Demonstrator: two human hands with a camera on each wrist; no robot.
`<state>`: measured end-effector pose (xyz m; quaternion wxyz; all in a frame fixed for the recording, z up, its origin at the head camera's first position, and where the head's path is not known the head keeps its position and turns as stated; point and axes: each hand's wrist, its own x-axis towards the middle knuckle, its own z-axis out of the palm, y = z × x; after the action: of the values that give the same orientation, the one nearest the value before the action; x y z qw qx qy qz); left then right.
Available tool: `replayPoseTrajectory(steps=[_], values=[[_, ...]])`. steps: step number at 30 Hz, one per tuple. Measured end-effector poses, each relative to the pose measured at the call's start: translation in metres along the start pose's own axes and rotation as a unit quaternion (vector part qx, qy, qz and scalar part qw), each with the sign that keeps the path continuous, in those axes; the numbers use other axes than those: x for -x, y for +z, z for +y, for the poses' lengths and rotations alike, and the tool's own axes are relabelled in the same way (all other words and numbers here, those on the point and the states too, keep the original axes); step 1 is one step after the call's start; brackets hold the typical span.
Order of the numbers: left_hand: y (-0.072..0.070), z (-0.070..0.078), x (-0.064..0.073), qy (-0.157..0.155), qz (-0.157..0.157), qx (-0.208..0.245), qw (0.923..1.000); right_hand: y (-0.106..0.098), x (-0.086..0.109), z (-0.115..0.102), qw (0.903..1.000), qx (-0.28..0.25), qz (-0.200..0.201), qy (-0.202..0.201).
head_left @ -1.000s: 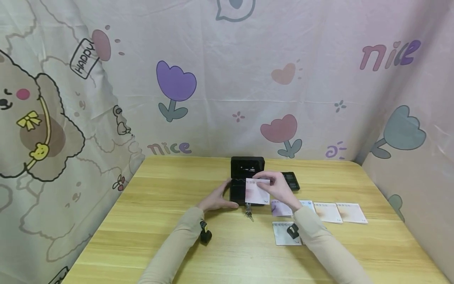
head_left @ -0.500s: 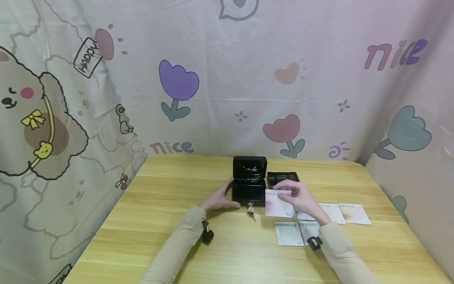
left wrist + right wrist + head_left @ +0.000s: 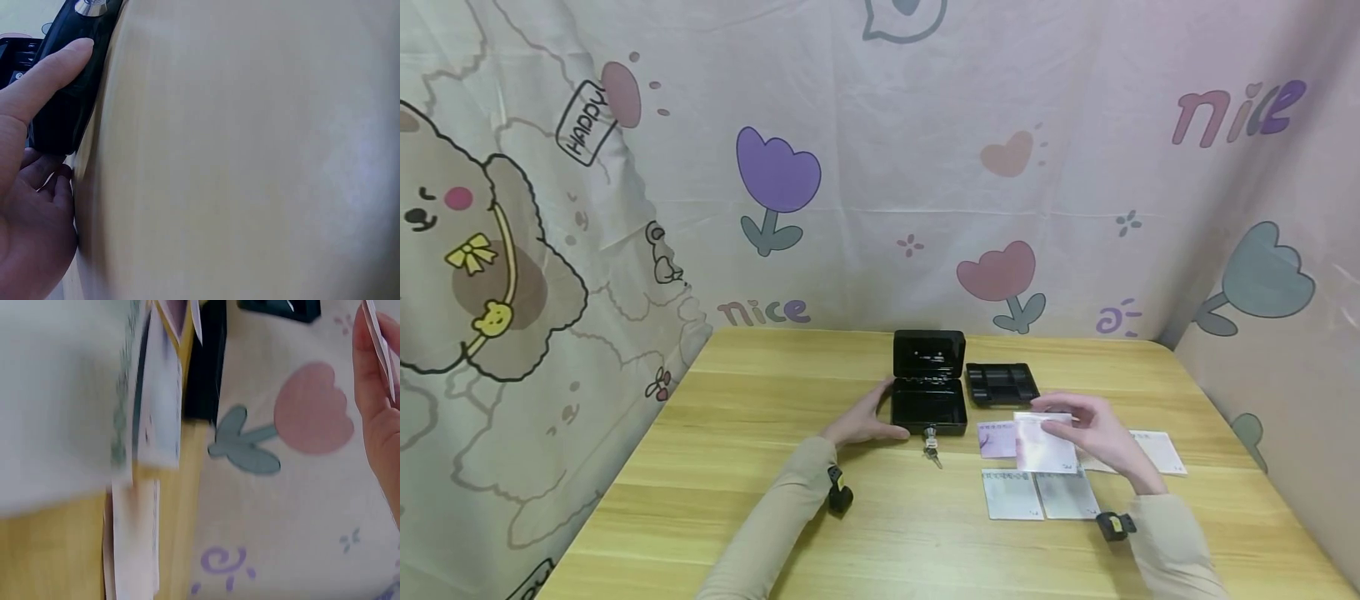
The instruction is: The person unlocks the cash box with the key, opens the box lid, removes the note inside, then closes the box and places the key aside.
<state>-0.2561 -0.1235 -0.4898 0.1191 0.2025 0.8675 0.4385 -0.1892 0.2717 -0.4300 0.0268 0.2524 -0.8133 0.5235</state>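
Observation:
A small black cash box [image 3: 928,408] stands on the table with its lid raised and its inside bare. My left hand [image 3: 865,419] grips its left side, thumb across the front wall and fingers behind, as the left wrist view shows of the box [image 3: 69,106]. Keys [image 3: 932,452] hang from the lock at the front. Between thumb and fingers my right hand [image 3: 1101,437] pinches a pale pink square memo pad [image 3: 1045,450], raised over the laid-out pads and covering part of them. The right wrist view shows this thin pad [image 3: 380,347] edge-on.
Behind the right hand lies a black compartment tray [image 3: 1002,386]. A purple pad [image 3: 994,440] lies left of the held one, two greyish pads [image 3: 1012,496] nearer the front, and a whitish pad [image 3: 1159,452] far right. A printed cloth [image 3: 865,167] hangs behind the table.
My right hand has carried the pink memo pad from over the cash box rightward to above the laid-out pads. The left hand has kept its grip on the box.

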Motion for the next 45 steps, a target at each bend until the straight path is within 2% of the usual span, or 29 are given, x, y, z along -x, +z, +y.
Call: replayPoseTrajectory(steps=[9,16,23,31,35,41,45], values=[[0.001,0.001,-0.001,0.003,-0.001,0.002,1.0,-0.033,0.023,0.013,0.9999,0.011,-0.006,-0.004],[0.0,-0.002,-0.003,-0.004,-0.003,0.001,1.0,-0.054,0.038,0.023,0.9989,0.039,-0.024,0.012],[0.0,-0.001,-0.003,0.002,-0.005,0.002,1.0,-0.073,0.054,0.033,0.9978,0.036,-0.035,0.043],[-0.001,-0.002,-0.003,-0.012,-0.007,0.0,0.9999,-0.085,0.065,0.043,0.9954,0.066,-0.029,0.063],[-0.001,-0.003,-0.003,-0.007,-0.007,0.0,1.0,-0.091,0.069,0.046,0.9938,0.07,-0.032,0.08],[-0.001,-0.002,-0.002,-0.007,-0.005,0.005,1.0,-0.093,0.071,0.053,0.9919,0.053,-0.062,0.097],[-0.001,0.0,-0.001,-0.009,-0.005,0.006,0.9999,-0.092,0.07,0.058,0.9899,0.061,-0.082,0.099]])
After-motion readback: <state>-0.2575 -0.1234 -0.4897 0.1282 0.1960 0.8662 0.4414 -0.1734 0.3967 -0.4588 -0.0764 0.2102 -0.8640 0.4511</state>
